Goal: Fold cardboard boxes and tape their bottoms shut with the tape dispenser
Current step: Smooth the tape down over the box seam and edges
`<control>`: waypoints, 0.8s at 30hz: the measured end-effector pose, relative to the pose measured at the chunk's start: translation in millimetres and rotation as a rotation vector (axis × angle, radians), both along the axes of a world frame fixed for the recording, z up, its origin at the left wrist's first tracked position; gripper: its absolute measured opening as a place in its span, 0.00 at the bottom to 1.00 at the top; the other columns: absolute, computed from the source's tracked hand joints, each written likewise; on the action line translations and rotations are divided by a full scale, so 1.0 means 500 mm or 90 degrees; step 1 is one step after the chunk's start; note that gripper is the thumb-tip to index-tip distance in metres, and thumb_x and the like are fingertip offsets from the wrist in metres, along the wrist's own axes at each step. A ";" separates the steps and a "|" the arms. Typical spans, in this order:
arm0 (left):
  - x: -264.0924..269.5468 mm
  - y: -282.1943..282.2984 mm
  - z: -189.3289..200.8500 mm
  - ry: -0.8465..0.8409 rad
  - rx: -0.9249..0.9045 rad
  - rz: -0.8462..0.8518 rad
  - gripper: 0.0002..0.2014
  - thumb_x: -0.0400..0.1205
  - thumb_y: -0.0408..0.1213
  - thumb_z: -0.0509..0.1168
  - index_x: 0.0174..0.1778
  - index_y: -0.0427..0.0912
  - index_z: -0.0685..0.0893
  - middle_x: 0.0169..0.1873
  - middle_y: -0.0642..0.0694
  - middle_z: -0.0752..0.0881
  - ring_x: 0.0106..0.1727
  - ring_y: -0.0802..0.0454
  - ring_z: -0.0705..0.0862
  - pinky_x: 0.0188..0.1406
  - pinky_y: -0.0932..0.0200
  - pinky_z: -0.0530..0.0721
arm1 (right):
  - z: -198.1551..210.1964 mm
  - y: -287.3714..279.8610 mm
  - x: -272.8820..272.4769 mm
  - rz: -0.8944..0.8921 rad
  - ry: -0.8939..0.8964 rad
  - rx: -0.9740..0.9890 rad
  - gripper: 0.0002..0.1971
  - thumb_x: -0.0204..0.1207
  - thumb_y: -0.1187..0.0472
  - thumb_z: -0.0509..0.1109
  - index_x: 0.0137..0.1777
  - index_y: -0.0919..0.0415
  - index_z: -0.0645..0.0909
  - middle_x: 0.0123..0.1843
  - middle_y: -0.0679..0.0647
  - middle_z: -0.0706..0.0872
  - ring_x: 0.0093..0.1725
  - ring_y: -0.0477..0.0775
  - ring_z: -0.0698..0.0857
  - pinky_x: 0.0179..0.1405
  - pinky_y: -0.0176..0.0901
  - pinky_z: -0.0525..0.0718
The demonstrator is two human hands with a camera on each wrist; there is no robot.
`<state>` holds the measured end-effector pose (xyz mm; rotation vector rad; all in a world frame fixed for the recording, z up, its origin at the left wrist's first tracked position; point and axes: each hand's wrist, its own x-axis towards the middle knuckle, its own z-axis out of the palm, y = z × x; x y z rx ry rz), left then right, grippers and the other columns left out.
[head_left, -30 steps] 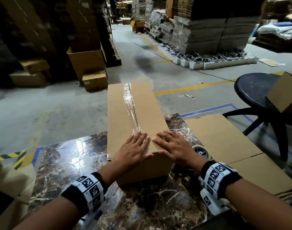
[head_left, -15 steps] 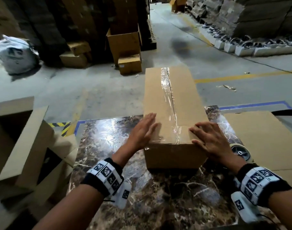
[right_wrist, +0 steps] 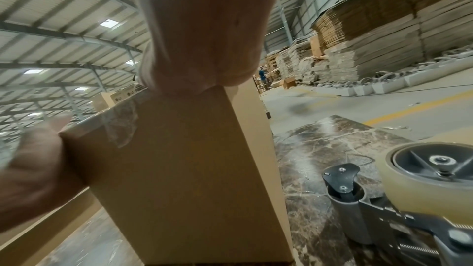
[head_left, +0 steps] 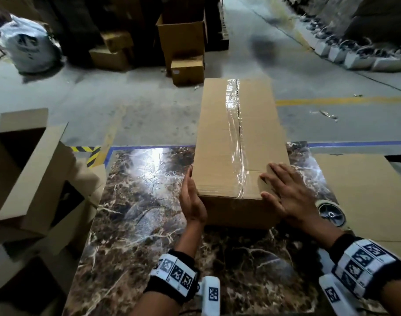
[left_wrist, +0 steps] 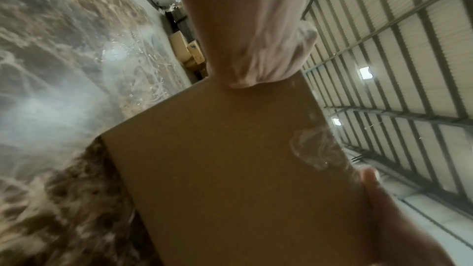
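On the marble table (head_left: 135, 201), two flat-fingered hands, left hand (head_left: 191, 201) and right hand (head_left: 286, 192), press one taped box (head_left: 238, 137).

We cannot see the fingers of the left hand (head_left: 191, 199); they lie behind the left wall of the box (head_left: 238, 142). In the head view the right hand (head_left: 288, 197) covers most of the tape dispenser (head_left: 331, 214), leaving only its roll showing. In the right wrist view the dispenser's handle runs off the lower right edge. Both wrist views show the hands blurred and washed out. The far end of the box hides whatever part of the table (head_left: 138, 201) lies beneath it.
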<state>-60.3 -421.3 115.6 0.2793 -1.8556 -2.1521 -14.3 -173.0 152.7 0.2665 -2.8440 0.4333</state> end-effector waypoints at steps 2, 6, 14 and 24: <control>0.010 0.019 -0.007 0.012 -0.021 0.090 0.36 0.80 0.64 0.48 0.72 0.42 0.79 0.66 0.50 0.83 0.67 0.62 0.80 0.64 0.71 0.75 | 0.003 -0.003 0.001 0.007 -0.004 0.004 0.34 0.82 0.31 0.45 0.75 0.51 0.75 0.82 0.58 0.70 0.82 0.63 0.64 0.78 0.64 0.68; 0.012 0.057 0.001 -0.011 -0.027 0.255 0.30 0.84 0.56 0.48 0.68 0.35 0.78 0.58 0.48 0.83 0.61 0.49 0.83 0.50 0.79 0.73 | 0.007 -0.003 0.002 0.014 -0.025 0.023 0.36 0.83 0.31 0.42 0.77 0.52 0.74 0.84 0.58 0.68 0.84 0.62 0.62 0.81 0.59 0.62; 0.068 0.071 -0.052 -0.042 -0.061 0.139 0.54 0.70 0.83 0.44 0.85 0.49 0.54 0.82 0.53 0.59 0.82 0.55 0.62 0.76 0.65 0.65 | 0.008 0.016 0.004 0.063 -0.059 0.069 0.35 0.84 0.32 0.40 0.81 0.51 0.67 0.86 0.57 0.62 0.86 0.60 0.57 0.79 0.68 0.67; 0.032 0.038 0.085 0.106 0.026 0.394 0.29 0.87 0.51 0.47 0.84 0.42 0.61 0.79 0.50 0.68 0.77 0.59 0.69 0.66 0.80 0.68 | 0.020 0.022 0.009 0.109 -0.042 0.077 0.38 0.83 0.31 0.39 0.80 0.55 0.69 0.83 0.61 0.67 0.83 0.65 0.61 0.78 0.68 0.68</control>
